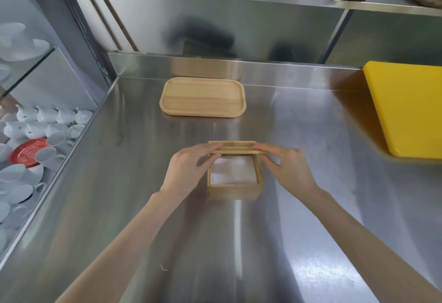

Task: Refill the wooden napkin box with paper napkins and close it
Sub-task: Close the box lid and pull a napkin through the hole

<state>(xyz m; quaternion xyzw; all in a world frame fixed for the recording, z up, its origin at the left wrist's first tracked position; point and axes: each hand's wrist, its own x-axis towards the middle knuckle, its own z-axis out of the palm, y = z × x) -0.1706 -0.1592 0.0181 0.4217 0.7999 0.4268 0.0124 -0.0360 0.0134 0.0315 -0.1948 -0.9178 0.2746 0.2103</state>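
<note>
Wooden napkin box (235,191) sits on the steel counter (239,243), square to the person, near wall facing them. White paper napkins (233,170) fill the inside, top sheet flat and a little below the rim.

Lid (235,149): a slatted wooden piece, long axis running left to right across the far edge of the box. It hangs over the back rim, not yet seated; the front part of the opening is uncovered, napkins showing. Whether the lid's back edge touches the rim, cannot tell; the frame is motion-blurred there.

Left hand (185,173) pinches the lid's left end, fingers (203,150) narrow and curled on the end, thumb underneath toward the box wall. Right hand (290,167) mirrors it on the right end, fingers (267,148) closed around the slats. Both hands about equally near; the load is shared, neither leads.

Key relation: the lid lies between the two sets of fingers, and the open mouth of the box lies below and toward the person from it. Judgement: napkins are in, closing is the step in hand. The lid likely needs to come toward the person and down, kept level and parallel to the rim so both ends drop in together. A skew could jam one corner on the wall.

Wooden tray (202,97) sits well apart at the counter's back; yellow board (411,109) off to the right. Neither is in the way.
</note>
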